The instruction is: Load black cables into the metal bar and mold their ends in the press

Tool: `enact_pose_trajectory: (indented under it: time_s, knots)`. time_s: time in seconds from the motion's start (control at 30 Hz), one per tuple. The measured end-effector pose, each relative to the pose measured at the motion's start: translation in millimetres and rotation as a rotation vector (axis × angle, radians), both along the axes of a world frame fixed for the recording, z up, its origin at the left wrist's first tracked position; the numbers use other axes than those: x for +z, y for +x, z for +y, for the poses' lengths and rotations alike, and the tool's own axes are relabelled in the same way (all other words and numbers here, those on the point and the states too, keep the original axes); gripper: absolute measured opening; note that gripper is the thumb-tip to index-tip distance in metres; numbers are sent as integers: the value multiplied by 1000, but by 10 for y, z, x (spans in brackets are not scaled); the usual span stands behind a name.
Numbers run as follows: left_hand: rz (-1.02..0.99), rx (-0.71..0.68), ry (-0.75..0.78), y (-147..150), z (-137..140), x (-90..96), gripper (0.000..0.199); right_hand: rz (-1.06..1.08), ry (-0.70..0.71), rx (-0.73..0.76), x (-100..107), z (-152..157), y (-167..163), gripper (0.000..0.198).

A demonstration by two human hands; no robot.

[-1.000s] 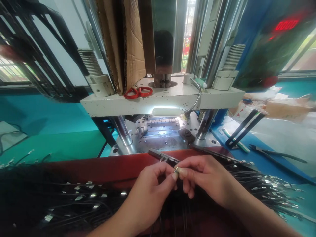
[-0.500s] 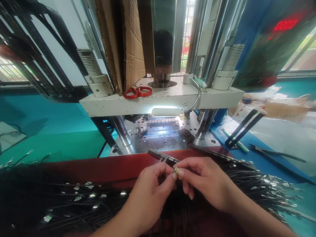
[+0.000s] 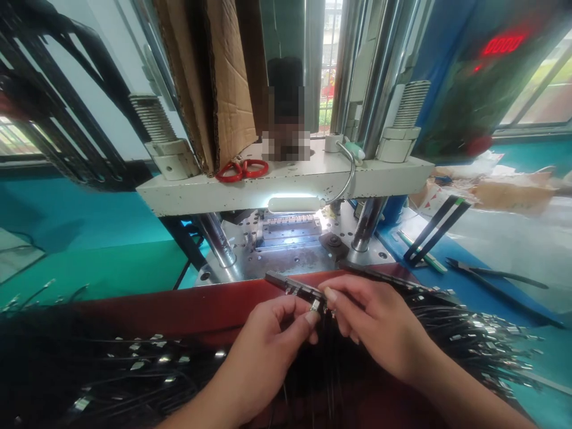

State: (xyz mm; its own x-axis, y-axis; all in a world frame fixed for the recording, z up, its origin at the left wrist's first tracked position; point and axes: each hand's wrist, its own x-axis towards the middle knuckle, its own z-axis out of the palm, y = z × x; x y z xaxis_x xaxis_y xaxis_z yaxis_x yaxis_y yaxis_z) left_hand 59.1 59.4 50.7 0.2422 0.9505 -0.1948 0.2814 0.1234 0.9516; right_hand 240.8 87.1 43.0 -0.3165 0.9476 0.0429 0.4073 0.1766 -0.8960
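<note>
Between the thumb and index finger of my left hand (image 3: 281, 333) is a small shiny metal connector (image 3: 316, 305), pinched at the end of a black cable. My right hand (image 3: 373, 313) is closed just right of it, thumb and index finger pressed together at the near end of a dark slotted bar (image 3: 286, 281). Small metal pieces sit along this bar. Its near end is partly hidden by my right fingers. Thin black cables (image 3: 330, 381) hang below both hands.
Bundles of black cables with metal ends lie left (image 3: 138, 357) and right (image 3: 487, 339). Ahead stands a press with a white plate (image 3: 286, 187), a lit lamp (image 3: 295, 205) and a metal mould (image 3: 292, 229). Red-handled scissors (image 3: 241, 171) rest on the plate; pliers (image 3: 496, 274) lie right.
My right fingers have moved off the connector, up and slightly right onto the bar's end. My left hand still pinches the connector, whose shiny face now shows more. The view has shifted slightly.
</note>
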Motion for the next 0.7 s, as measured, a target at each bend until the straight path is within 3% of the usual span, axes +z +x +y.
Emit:
enact_pose_trajectory:
  time_s: [0.2,0.7]
  knots:
    - [19,22,28,5,-7,-11,34,57,-147,41,-52,-22,-50,29]
    - [125,166,174,81,-117,-67,25,-46,57,12,-59,-136,-157,25]
